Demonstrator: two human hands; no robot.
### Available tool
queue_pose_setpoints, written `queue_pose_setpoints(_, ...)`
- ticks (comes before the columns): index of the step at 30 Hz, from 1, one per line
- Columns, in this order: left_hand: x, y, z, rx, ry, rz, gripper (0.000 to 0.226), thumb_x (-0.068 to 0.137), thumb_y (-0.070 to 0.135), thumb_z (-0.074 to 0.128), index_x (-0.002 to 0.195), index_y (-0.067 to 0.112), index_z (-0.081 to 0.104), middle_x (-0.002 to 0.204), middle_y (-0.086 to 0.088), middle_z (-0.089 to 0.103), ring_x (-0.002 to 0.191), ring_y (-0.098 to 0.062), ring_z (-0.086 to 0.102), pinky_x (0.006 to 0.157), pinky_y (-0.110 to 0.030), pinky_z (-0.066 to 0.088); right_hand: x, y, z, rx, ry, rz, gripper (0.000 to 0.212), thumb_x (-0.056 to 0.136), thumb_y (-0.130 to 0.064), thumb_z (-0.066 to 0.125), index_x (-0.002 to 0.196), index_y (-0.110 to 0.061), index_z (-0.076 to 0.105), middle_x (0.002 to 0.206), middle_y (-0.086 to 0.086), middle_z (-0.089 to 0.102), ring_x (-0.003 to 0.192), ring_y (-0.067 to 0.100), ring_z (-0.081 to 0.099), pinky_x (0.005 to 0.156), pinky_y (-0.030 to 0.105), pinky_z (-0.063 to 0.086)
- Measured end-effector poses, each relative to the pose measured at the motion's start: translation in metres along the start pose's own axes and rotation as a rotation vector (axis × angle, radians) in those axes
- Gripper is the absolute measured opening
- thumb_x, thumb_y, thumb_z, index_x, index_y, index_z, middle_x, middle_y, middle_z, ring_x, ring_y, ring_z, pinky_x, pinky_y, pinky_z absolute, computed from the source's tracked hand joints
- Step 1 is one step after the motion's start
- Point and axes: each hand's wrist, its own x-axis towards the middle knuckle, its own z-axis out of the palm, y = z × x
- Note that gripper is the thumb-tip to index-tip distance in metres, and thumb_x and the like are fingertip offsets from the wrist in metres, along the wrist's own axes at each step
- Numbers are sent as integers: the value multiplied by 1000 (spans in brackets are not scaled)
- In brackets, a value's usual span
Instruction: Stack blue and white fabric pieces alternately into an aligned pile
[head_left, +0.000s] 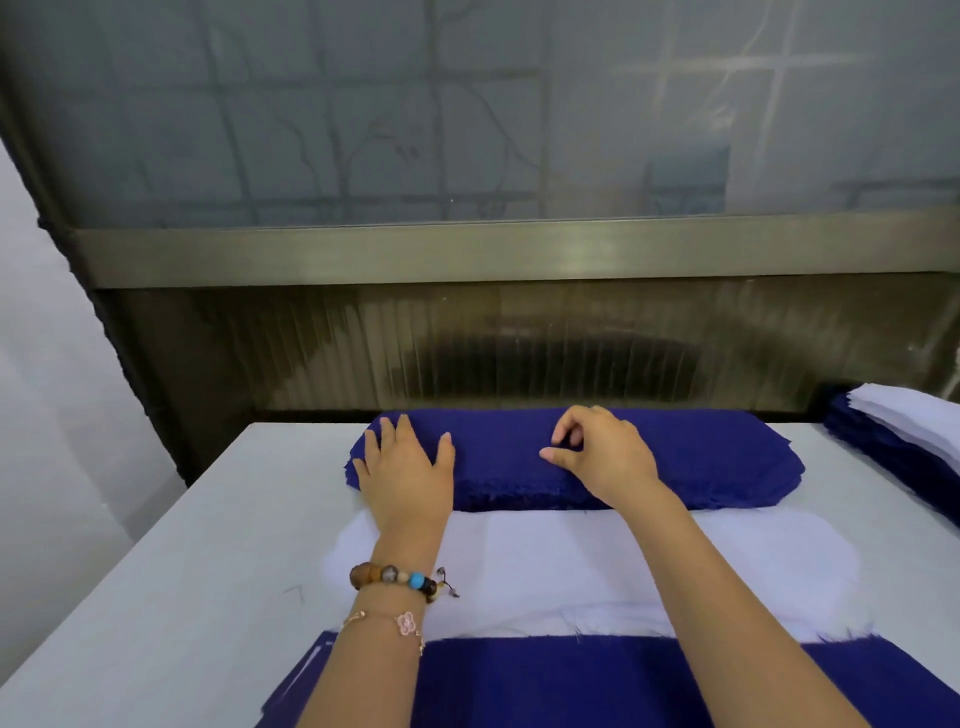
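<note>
The left hand (402, 467) lies flat, fingers straight and slightly spread, pressing on the left end of the far blue stack (701, 457). Its wrist carries two bracelets: a beaded bracelet (397, 578) of brown, cream and turquoise beads, and nearer the elbow a thin gold chain (405, 623) with a pink flower charm. The right hand (602, 452) rests on the middle of the same stack, fingers curled, thumb pointing left. Its fingertips meet the cloth, but I cannot tell whether they pinch a layer.

That stack is thick, with rounded ends and frayed edges, and sits at the back of the worktop (182, 545). Just in front of it, touching its near edge, lies the white stack (571, 566), similar in outline, with both forearms crossing above it. Nearest the person is the near blue pile (571, 686), its top piece blue, overlapping the white stack's front edge. Thin pale edges show at its left corner. A fourth pile (904, 431) sits apart at the right edge, blue below and white on top.

The worktop is pale and smooth. Behind it rise a dark ribbed panel (519, 353), a dull metal ledge (467, 254) and a frosted window (415, 104) with blurred grid lines. A white wall (47, 389) stands at left.
</note>
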Motion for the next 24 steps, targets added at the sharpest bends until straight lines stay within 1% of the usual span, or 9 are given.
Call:
queue_pose_setpoints(4, 1, 0, 2, -13, 9, 6, 62, 100, 45, 41, 151, 13, 29, 158, -5, 28, 148, -26, 17, 121, -44, 15, -1, -1, 0, -5, -2, 24, 25, 83, -41, 71, 97, -29, 55, 92, -7, 55, 91, 18, 56, 67, 29, 48)
queue_pose_setpoints(9, 2, -1, 2, 0, 35, 21, 58, 100, 43, 44, 149, 13, 34, 155, -6, 34, 147, -26, 22, 120, -41, 11, -3, -4, 0, -4, 10, 33, 24, 83, -40, 70, 97, -28, 54, 91, -5, 55, 89, 18, 56, 65, 28, 45)
queue_pose_setpoints(11, 1, -2, 1, -42, 66, 32, 54, 99, 39, 48, 145, 13, 41, 150, -6, 42, 143, -25, 30, 121, -41, 18, -3, -4, 0, -8, 4, 31, 24, 83, -40, 70, 97, -28, 55, 92, -5, 55, 89, 19, 56, 67, 29, 48)
queue_pose_setpoints(13, 1, -4, -2, -146, 118, 35, 45, 98, 33, 53, 139, 13, 51, 141, -7, 53, 134, -24, 43, 113, -38, 35, -2, -4, -1, -8, -6, 32, 23, 83, -40, 70, 97, -28, 56, 90, -5, 55, 87, 18, 56, 66, 29, 48)
queue_pose_setpoints(15, 1, -8, -6, -264, 183, 30, 35, 97, 24, 56, 130, 13, 60, 129, -7, 61, 120, -22, 54, 101, -32, 44, 1, -4, -3, 4, -17, 41, 23, 83, -40, 71, 96, -27, 58, 84, -7, 55, 79, 14, 54, 59, 25, 43)
queue_pose_setpoints(17, 2, -14, -10, -377, 245, 30, 27, 95, 14, 59, 120, 10, 66, 120, -8, 65, 111, -22, 58, 94, -27, 45, 3, -4, -4, 18, -35, 57, 22, 82, -39, 72, 96, -26, 59, 79, -8, 54, 70, 9, 52, 54, 22, 37)
queue_pose_setpoints(20, 7, -24, -15, -524, 332, 13, 22, 90, 3, 62, 111, 7, 68, 115, -9, 65, 106, -21, 58, 88, -22, 43, 6, -3, -5, 22, -51, 62, 22, 82, -38, 73, 95, -26, 60, 77, -8, 55, 67, 8, 51, 53, 21, 35)
queue_pose_setpoints(22, 10, -27, -18, -590, 363, -21, 24, 87, 0, 66, 110, 9, 67, 118, -10, 60, 104, -16, 56, 83, -16, 43, 6, -3, -5, 16, -53, 59, 22, 82, -38, 73, 94, -26, 59, 77, -8, 55, 67, 8, 51, 52, 21, 35)
queue_pose_setpoints(24, 14, -29, -19, -637, 364, -75, 32, 85, -1, 68, 114, 10, 65, 125, -10, 55, 104, -12, 54, 77, -11, 41, 6, -2, -4, 10, -50, 55, 21, 82, -37, 72, 93, -26, 59, 76, -8, 55, 66, 8, 51, 52, 21, 35)
